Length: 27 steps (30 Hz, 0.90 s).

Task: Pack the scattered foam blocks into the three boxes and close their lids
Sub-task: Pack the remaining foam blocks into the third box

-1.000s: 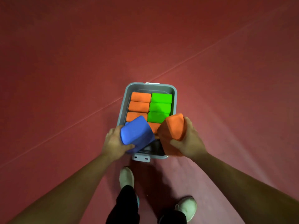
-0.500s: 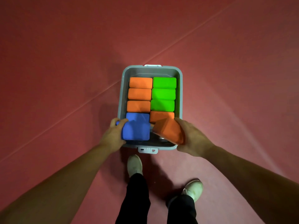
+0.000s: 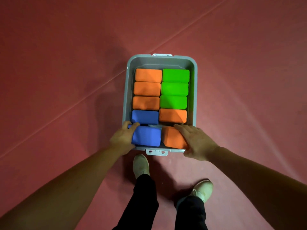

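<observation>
Shoes by grey plastic box, left hand grips blue foam block, right hand flat on orange foam block, both blocks now lower.

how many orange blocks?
5 orange blocks: three at left column's far end, one right column nearer than the greens, one under the right hand. Others may be hidden beneath.

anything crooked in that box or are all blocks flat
The nearest orange block, under the right hand, sits tilted in the near right corner of the box, its edge over the rim. Farther rows lie flat; the left hand grips a blue block.
</observation>
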Motion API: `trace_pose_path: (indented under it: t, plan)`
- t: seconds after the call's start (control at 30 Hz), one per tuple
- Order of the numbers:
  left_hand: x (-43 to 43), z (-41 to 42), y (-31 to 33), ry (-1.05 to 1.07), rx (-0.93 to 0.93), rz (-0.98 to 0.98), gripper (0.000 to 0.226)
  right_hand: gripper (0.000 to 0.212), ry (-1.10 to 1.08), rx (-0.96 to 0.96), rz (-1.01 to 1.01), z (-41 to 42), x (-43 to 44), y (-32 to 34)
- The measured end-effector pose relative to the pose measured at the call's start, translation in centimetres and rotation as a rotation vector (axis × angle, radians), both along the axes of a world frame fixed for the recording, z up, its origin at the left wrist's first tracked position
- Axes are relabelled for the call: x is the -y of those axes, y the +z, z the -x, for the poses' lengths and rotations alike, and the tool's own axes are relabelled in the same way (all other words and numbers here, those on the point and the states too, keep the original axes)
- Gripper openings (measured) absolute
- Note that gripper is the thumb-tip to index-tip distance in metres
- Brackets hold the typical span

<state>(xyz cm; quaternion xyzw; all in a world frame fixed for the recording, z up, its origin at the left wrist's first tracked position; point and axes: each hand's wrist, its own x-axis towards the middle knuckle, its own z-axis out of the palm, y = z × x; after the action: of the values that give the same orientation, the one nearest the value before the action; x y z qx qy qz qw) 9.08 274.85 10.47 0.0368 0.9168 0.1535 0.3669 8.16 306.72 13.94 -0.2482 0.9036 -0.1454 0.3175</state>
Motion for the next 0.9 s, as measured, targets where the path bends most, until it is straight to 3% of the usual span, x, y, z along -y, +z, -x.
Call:
trace_pose_path:
  t: [0.3, 0.43, 0.53, 0.67, 0.8, 0.9]
  plan:
    - [-1.2, -0.1, -5.5, -0.141, -0.014, 0.17, 0.083, 0.113, 0.058, 0.025, -0.093, 0.1, 1.1, -5.9]
    - [-1.3, 0.3, -7.4, -0.238, -0.032, 0.284, 0.074, 0.101, 0.074, -0.011, -0.208, -0.2, 1.5, -8.7]
    - [-1.7, 0.1, -8.4, -0.198, -0.106, 0.221, 0.062, 0.084, 0.05, -0.083, -0.303, -0.6, 2.2, -9.5]
    - [-2.6, -0.4, -9.1, -0.209, -0.052, 0.085, 0.032, 0.067, 0.062, -0.173, -0.322, -1.0, 3.2, -9.6]
    - [-3.3, -0.5, -9.6, -0.217, 0.043, 0.041, 0.045, 0.053, 0.025, -0.109, -0.228, -1.9, 3.3, -10.4]
    - [-3.9, -0.3, -10.4, -0.255, 0.115, 0.05, 0.054, 0.053, -0.081, 0.003, -0.172, -1.6, 3.2, -11.3]
